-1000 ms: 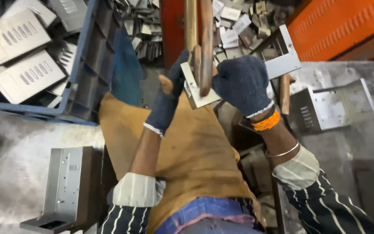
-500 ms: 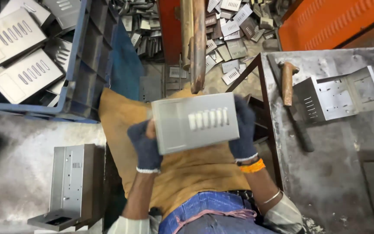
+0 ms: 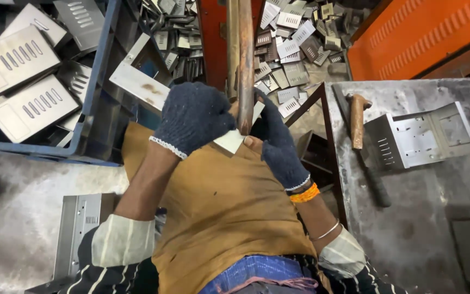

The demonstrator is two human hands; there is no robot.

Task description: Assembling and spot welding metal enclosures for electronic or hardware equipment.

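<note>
Both my hands wear dark knitted gloves. My left hand (image 3: 191, 117) and my right hand (image 3: 279, 147) grip a bent grey sheet-metal piece (image 3: 140, 84) with slotted vents, held up against two rusty vertical bars (image 3: 239, 60). One long flange of the piece sticks out to the upper left; a pale corner (image 3: 232, 140) shows between my hands. Most of the piece is hidden behind my left glove. A brown apron (image 3: 218, 207) covers my lap below.
A blue crate (image 3: 91, 109) at the left holds vented metal panels. Several small metal parts lie heaped at the top centre (image 3: 295, 43). On the grey bench (image 3: 409, 218) at right lie a hammer (image 3: 357, 117) and a bent vented panel (image 3: 420, 136). An orange machine body (image 3: 425, 32) stands top right.
The vented piece was held flat in front of my lap half a second ago; now it is raised and turned against the vertical bars, with both hands moved up.
</note>
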